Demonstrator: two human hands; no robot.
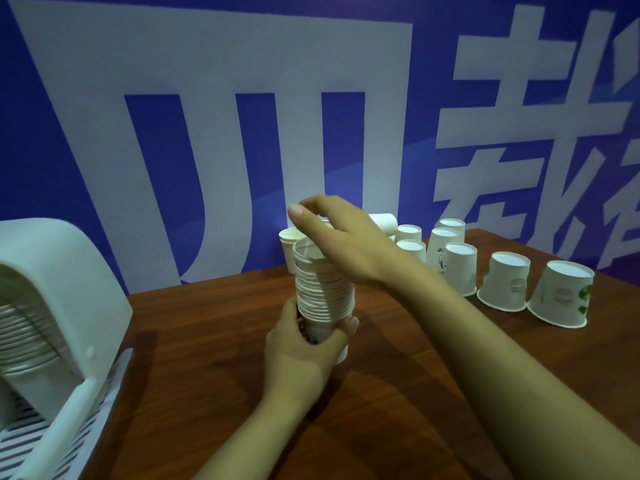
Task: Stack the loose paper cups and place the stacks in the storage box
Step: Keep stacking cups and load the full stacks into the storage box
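The left hand (304, 344) grips the base of the cup stack (323, 289), upright, rims up. Above it the right hand (341, 244) hovers with relaxed fingers. Loose cups (507, 280) stand inverted farther right; the storage box (52, 306) sits left.

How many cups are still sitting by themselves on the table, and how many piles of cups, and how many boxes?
Loose cups: at least 8 seen, upside down; more may hide behind the right hand.
Stacks: 2, one gripped by the left hand, one in the box.
Boxes: 1.
Total: 11.
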